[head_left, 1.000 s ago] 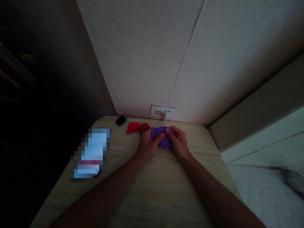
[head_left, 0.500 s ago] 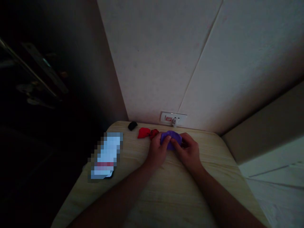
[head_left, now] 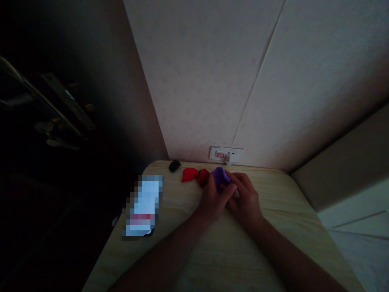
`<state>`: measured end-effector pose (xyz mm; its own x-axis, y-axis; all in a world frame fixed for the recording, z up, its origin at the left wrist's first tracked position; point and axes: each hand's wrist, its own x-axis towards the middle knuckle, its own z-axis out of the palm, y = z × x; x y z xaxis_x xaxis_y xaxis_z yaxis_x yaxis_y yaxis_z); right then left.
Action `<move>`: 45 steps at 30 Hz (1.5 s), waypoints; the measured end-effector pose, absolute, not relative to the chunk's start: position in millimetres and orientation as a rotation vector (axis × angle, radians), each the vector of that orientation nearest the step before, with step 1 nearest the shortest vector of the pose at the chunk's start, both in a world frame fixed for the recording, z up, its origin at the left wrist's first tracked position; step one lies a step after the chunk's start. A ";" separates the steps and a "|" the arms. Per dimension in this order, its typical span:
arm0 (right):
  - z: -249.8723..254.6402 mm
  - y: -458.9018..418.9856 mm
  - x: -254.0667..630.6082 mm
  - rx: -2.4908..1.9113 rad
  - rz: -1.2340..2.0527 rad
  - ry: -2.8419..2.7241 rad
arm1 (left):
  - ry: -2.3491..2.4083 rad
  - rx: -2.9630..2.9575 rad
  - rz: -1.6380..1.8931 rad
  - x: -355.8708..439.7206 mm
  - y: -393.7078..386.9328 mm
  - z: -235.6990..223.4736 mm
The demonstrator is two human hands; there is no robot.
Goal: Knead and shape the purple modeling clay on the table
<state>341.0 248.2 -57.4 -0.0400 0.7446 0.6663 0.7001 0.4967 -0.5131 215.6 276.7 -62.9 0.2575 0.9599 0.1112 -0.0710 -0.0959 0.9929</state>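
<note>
A purple soft lump sits at the back of a light wooden table, pinched between both my hands. My left hand grips it from the left, thumb pressed over its front. My right hand closes on it from the right, fingers curled. Most of the lump is hidden by my fingers. Just left of it lie a dark red piece and a bright red piece.
A small black lump lies at the table's back left corner. A blurred flat object rests near the left edge. A wall socket is mounted just behind the table. Dark space lies to the left, a pale surface to the right.
The purple lump has been squeezed smaller and now shows only above my fingers. My hands have drawn closer together. The view shifted slightly.
</note>
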 end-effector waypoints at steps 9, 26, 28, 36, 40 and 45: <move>-48.5 240.8 338.2 -1.118 0.325 -1.741 | 0.847 1.144 1.215 218.0 283.0 -68.1; -55.9 254.0 347.3 -1.162 0.681 -1.503 | 0.931 1.748 1.064 216.9 265.3 -46.6; -55.2 256.1 347.6 -1.171 0.754 -1.477 | 0.991 1.749 1.066 216.9 266.5 -45.8; -56.3 261.4 352.6 -1.135 0.898 -1.267 | 1.017 1.752 1.006 216.9 267.5 -42.9; -54.0 261.3 351.4 -1.139 0.898 -1.230 | 0.946 1.774 1.016 216.7 269.6 -47.1; -48.5 259.4 347.8 -1.150 0.905 -1.260 | 0.864 1.736 1.080 217.6 272.3 -53.6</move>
